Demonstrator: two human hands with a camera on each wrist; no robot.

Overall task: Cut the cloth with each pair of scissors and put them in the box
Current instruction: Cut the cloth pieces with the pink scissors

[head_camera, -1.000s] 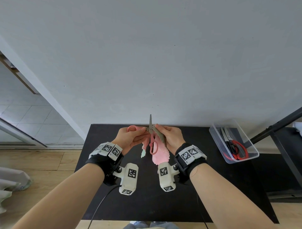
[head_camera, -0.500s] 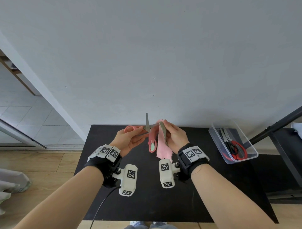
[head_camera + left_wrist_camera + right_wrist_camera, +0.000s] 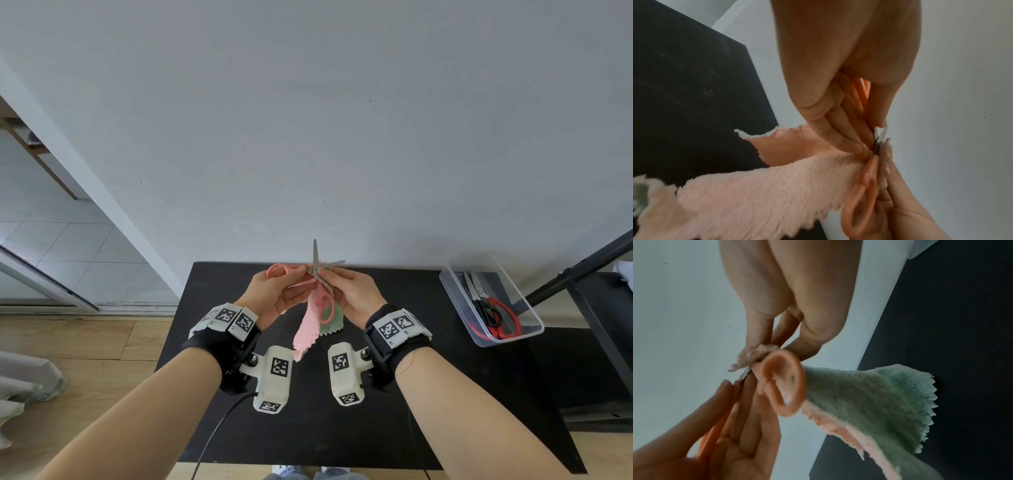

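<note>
Above table (image 3: 308,428), hands apparently gripping scissors (image 3: 317,270), cloth (image 3: 306,329)

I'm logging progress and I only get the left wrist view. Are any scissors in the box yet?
Observer: Yes. The clear plastic box at the table's right edge holds red-handled scissors. There is a black handle beside them, so perhaps a second pair.
Operator: Are the pink scissors' blades apart?
Observer: Yes. In the head view the pink scissors are spread wide, with one blade pointing up and the other out to the right.
Operator: Is the cloth pink on both sides?
Observer: No. The right wrist view shows the cloth is green on its other face.
</note>
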